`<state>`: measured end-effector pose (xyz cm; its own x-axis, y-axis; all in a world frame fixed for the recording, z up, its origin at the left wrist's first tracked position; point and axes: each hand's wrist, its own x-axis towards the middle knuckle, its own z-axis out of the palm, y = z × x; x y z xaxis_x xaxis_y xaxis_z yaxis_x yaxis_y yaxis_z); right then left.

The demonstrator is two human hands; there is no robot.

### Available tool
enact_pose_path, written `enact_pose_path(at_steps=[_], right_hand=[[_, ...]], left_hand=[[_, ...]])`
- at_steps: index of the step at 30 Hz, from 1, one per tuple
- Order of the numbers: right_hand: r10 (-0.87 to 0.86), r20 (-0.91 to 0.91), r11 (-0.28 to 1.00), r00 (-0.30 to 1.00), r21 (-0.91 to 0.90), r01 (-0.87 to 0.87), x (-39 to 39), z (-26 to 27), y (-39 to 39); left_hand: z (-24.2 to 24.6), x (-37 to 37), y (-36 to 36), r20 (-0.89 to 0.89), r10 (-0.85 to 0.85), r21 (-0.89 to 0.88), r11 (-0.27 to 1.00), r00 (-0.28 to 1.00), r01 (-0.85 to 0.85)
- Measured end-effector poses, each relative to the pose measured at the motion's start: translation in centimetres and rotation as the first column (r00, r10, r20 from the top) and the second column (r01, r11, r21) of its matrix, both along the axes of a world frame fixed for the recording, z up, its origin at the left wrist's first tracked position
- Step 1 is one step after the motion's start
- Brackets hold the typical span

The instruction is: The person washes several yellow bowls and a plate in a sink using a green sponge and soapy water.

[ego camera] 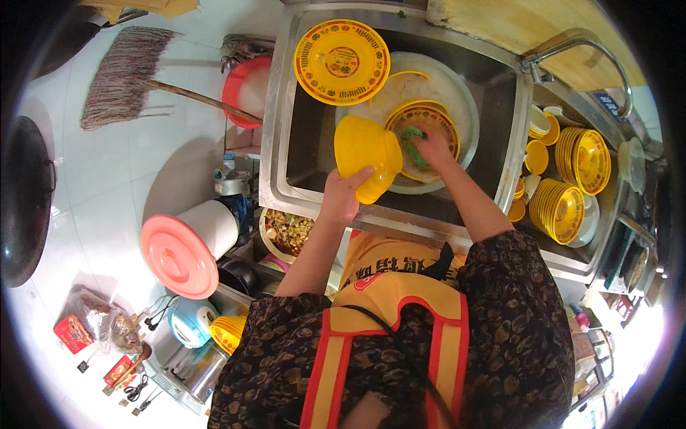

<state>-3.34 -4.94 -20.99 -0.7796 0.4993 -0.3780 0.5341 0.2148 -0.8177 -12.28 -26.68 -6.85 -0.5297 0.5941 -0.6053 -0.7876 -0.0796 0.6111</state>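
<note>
My left hand [343,195] grips a yellow bowl [362,147], tilted on its side over the basin's near left edge. With my right hand [430,143] I hold a green scouring pad [412,146] against a yellow patterned dish [404,119] in the basin. Cloudy, sudsy water fills the large round basin [472,115], and other yellow dishes lie partly under the surface. The basin stands in a stainless steel sink [276,139]. A yellow plate with a red and black printed rim [343,61] rests at the sink's far left corner.
Stacked yellow plates [557,212] and cups fill a second sink compartment on the right, below a curved faucet [589,45]. To the left are a mop [126,78], a red basin [246,91] and a bin with a pink lid [179,256]. A food container [289,230] sits beside my left forearm.
</note>
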Motion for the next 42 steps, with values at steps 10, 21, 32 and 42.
enact_pose_path(at_steps=[10, 21, 32, 42], right_hand=[[0.153, -0.281, 0.925, 0.947, 0.379, -0.036, -4.2, 14.3, -4.4], [0.285, 0.339, 0.664, 0.897, 0.605, -0.439, 0.1, -3.4, -0.8], [0.359, -0.448, 0.868, 0.819, 0.482, -0.117, 0.7, 17.3, -2.2], [-0.027, -0.045, 0.954, 0.999, -0.299, 0.013, -5.5, 12.8, 4.0]], left_hand=[[-0.3, 1.4, 2.0, -0.234, -0.242, -0.23, 0.955, 0.942, 0.188], [0.9, -0.1, -0.5, -0.065, -0.111, 0.082, 0.99, 0.992, 0.116], [-0.4, -0.2, 2.5, -0.077, -0.173, 0.046, 0.983, 0.982, 0.177], [3.8, -0.9, 3.2, -0.212, -0.551, -0.167, 0.834, 0.807, 0.526]])
